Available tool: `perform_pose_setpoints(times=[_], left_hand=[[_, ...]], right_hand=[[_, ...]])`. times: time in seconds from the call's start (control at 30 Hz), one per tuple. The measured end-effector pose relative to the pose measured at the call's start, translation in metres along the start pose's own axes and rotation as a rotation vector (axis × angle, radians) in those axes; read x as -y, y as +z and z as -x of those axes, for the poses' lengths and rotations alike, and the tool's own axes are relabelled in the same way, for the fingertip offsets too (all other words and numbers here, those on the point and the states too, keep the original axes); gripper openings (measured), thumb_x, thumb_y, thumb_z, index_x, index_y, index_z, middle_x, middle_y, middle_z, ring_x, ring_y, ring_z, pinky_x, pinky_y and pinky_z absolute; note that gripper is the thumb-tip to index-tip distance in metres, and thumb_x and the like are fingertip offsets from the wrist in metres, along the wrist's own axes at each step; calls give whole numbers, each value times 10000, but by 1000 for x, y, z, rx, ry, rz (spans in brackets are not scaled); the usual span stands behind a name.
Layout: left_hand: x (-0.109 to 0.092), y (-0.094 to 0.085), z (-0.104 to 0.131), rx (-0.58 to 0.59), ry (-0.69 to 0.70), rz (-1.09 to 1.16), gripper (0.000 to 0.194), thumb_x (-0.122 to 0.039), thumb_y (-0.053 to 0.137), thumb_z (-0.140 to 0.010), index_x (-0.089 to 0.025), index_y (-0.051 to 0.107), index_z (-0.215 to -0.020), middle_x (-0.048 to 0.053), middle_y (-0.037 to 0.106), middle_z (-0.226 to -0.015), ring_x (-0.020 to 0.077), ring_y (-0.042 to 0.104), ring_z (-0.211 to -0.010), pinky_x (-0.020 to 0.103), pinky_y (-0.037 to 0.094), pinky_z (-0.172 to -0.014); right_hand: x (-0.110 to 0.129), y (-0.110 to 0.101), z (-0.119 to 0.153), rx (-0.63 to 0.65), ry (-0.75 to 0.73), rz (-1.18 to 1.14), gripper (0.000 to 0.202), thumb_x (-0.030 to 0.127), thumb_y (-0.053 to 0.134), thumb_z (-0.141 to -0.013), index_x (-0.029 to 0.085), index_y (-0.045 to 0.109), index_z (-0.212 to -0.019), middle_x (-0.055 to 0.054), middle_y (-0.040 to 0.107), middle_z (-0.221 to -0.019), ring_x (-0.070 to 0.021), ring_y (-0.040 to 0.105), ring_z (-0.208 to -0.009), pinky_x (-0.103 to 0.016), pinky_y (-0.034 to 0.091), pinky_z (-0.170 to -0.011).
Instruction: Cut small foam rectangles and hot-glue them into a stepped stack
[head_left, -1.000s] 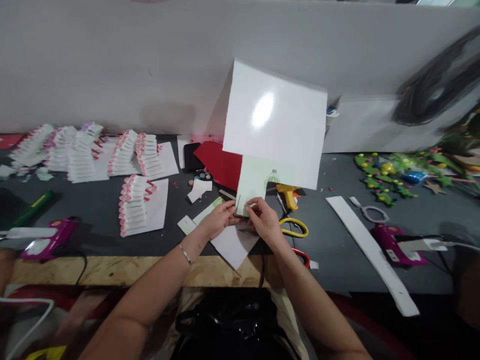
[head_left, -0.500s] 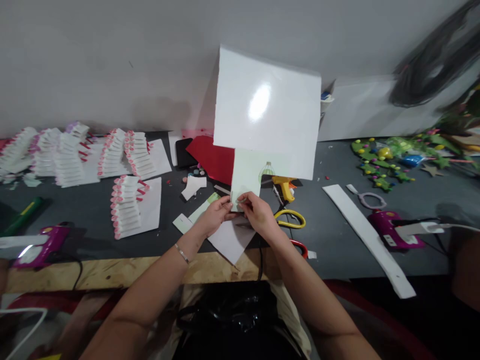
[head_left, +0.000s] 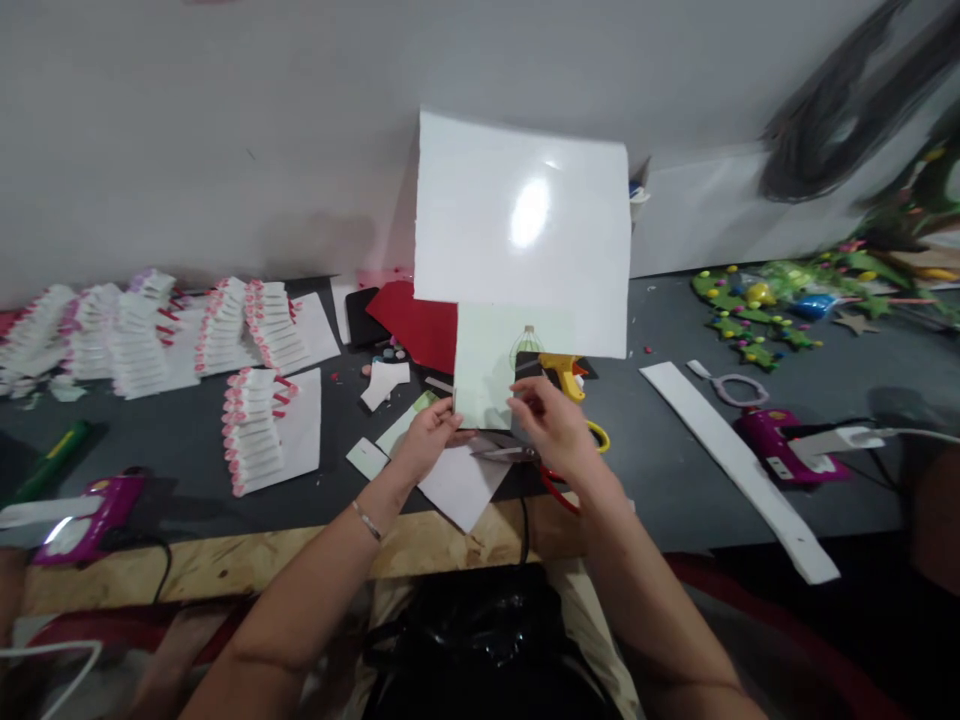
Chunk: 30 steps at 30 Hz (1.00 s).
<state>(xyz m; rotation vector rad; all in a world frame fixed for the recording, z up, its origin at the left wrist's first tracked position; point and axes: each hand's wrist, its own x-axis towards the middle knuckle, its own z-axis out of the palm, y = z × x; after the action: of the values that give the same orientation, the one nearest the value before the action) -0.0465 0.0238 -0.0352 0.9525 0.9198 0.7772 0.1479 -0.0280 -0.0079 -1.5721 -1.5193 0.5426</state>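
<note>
A large glossy white sheet (head_left: 480, 220) stands up in front of me, with a pale green card panel (head_left: 484, 370) reaching down from it. A striped green balloon picture (head_left: 527, 346) is printed beside the panel. My left hand (head_left: 431, 432) is closed on the panel's lower left corner, thumb in front. My right hand (head_left: 553, 418) is at its right edge, fingers curled and tips touching that edge. Under the hands lie scissors (head_left: 506, 453) with red handles and a white paper sheet (head_left: 465, 490). Behind my right hand is a yellow glue gun (head_left: 566, 370).
Rows of white pieces with pink tips (head_left: 255, 430) lie on the left. Purple power sockets (head_left: 94, 515) sit at both sides. A long white strip (head_left: 739, 470), a lilac ring (head_left: 741, 390) and green felt stars (head_left: 757, 352) are on the right. Red sheet (head_left: 416, 322) lies behind.
My right hand has moved right, from the panel's lower middle to its right edge, now covering part of the yellow handle. My left hand stays at the lower left corner.
</note>
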Motion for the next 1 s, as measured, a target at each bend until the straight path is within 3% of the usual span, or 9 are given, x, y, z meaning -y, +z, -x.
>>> perform_pose_setpoints(times=[0.1, 0.17, 0.3, 0.47, 0.6, 0.7, 0.83, 1.0], left_hand=[[-1, -2, 2, -4, -42, -16, 495, -404, 827, -666, -184, 687, -1087, 52, 749, -939, 161, 723, -732, 236, 563, -648], [-2, -2, 3, 1, -20, -9, 476, -401, 820, -671, -182, 695, -1076, 52, 749, -933, 170, 728, -763, 241, 572, -668], [-4, 0, 4, 38, 40, 33, 414, -377, 811, -670, -175, 720, -1019, 62, 753, -967, 182, 719, -830, 276, 593, -761], [-6, 1, 5, 62, 63, 54, 407, -365, 814, -663, -182, 727, -1016, 58, 760, -964, 171, 712, -829, 256, 596, -729], [-8, 1, 6, 64, 69, 56, 441, -376, 826, -649, -167, 723, -1023, 69, 761, -980, 186, 713, -840, 279, 601, -739], [-7, 1, 7, 82, 80, 50, 474, -394, 828, -652, -165, 716, -1052, 77, 758, -995, 205, 715, -853, 310, 600, -759], [1, -2, 5, 133, 77, 64, 560, -416, 846, -638, -144, 690, -1102, 56, 748, -883, 205, 707, -789, 367, 596, -792], [11, -8, -1, 126, 156, -48, 615, -423, 773, -727, -156, 595, -1252, 79, 719, -947, 209, 691, -816, 361, 591, -755]], right_hand=[[-6, -41, 18, 18, 47, 152, 198, 380, 520, -922, 229, 621, -1000, -35, 689, -796, -169, 615, -614, -282, 482, -582], [-13, -62, 33, 88, 2, 285, 165, 332, 517, -924, 242, 641, -986, -53, 706, -875, -192, 650, -699, -309, 510, -640], [-27, -73, 58, 203, -95, 410, 179, 270, 528, -913, 241, 666, -1022, -92, 711, -1037, -275, 663, -951, -421, 535, -812], [-21, -46, 62, 65, -97, 260, 208, 313, 494, -945, 227, 681, -977, -100, 727, -1004, -259, 674, -946, -410, 548, -838], [-12, -20, 43, 18, 89, 43, 318, 401, 548, -912, 201, 661, -1131, -108, 744, -1006, -229, 704, -811, -372, 569, -741], [-12, -1, 22, 79, 215, -274, 469, 438, 612, -858, 195, 585, -1258, -105, 746, -1079, -228, 713, -878, -371, 576, -758], [-12, 26, -4, 78, 316, -647, 452, 481, 735, -741, 197, 651, -1083, -82, 758, -1074, -242, 704, -928, -364, 566, -791], [-10, 41, -15, -39, 389, -737, 463, 492, 808, -659, 204, 678, -997, -55, 776, -970, -231, 696, -811, -356, 554, -731]])
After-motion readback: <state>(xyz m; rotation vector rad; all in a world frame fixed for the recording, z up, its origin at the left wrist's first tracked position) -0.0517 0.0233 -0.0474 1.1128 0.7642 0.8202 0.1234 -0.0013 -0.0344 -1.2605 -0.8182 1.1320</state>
